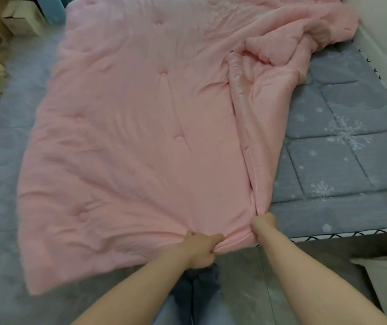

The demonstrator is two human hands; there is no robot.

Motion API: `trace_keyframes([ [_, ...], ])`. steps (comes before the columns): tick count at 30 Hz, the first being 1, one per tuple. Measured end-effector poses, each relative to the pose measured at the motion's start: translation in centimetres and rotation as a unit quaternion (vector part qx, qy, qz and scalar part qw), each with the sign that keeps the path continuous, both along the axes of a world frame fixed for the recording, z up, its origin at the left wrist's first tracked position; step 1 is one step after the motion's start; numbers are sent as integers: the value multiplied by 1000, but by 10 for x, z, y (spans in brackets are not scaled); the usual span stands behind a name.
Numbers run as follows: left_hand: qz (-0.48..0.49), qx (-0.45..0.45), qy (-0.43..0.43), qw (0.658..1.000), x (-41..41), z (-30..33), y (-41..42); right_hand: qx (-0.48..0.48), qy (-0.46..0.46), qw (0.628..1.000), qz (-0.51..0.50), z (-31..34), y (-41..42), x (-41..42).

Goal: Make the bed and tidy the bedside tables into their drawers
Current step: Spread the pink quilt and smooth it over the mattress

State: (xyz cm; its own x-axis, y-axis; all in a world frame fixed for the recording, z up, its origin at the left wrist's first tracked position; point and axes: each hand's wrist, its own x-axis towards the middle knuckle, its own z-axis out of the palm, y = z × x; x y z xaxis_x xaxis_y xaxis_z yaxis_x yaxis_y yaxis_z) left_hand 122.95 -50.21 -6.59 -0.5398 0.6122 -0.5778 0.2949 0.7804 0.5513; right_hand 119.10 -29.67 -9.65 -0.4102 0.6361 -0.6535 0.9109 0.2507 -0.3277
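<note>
Both hands, left hand (200, 248) and right hand (264, 225), grip the pink quilt (129, 137) hem at 6 o'clock; pulling unevenly could leave the 1 o'clock bunch tangled

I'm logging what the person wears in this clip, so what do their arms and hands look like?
Both forearms are bare, with no sleeves in view. The left hand and the right hand wear no gloves, and no rings, watch or bracelets can be made out, though the picture is a little soft. Below the arms, blue jeans show on the legs.
</note>
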Motion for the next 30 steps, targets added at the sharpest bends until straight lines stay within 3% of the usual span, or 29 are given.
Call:
trace_keyframes([
  [8, 25, 38, -83, 995, 45, -22, 22, 104, -60, 993, -16, -2, 12, 50],
  [11, 50, 63, -170, 982, 42, -29, 12, 14, -73, 992, -97, -19, 15, 43],
  [14, 149, 31, -103, 983, 37, -48, -28, -19, -158, 984, -74, -38, 8, 40],
  [17, 288, -15, -14, 957, 30, -71, -85, 67, -159, 977, 126, -40, -18, 41],
  [20, 277, -112, 44, 953, 29, -93, -140, 31, -83, 952, 292, -54, -50, 38],
  [22, 243, -169, 54, 954, 35, -108, -164, 5, -87, 889, 449, -73, -62, 38],
  [25, 198, -234, 36, 951, 50, -140, -182, 79, -124, 744, 652, -117, -76, 48],
  [26, 193, -245, 35, 949, 55, -149, -182, 122, -105, 716, 679, -129, -79, 53],
  [30, 196, -269, 70, 940, 66, -197, -176, 275, -49, 664, 693, -179, -82, 49],
])
